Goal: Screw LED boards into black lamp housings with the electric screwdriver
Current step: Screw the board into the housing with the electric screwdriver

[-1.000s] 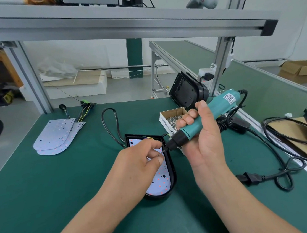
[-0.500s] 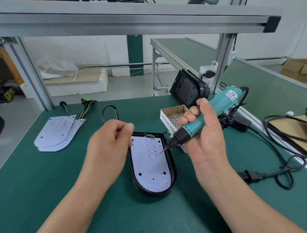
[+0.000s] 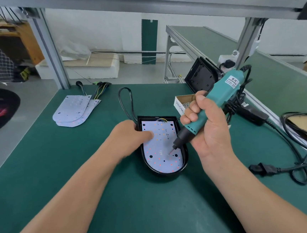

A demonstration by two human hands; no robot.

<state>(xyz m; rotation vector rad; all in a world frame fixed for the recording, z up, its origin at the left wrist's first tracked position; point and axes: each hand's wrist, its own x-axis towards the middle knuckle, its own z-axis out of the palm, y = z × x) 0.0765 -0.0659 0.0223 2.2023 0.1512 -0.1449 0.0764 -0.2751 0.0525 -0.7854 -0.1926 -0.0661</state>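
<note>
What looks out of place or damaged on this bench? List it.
Nothing looks spilled or broken. The board lies flat inside the housing. Only a spare housing stands out: it leans on edge at the back right instead of lying flat. The spare boards are loosely fanned, not squared up.

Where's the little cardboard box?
In the head view, the cardboard box sits right of centre on the green mat, just behind the right hand.

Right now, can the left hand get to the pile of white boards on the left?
Probably yes. Only bare green mat lies between the left hand and the spare LED boards. It would have to let go of the lamp housing first, though.
</note>
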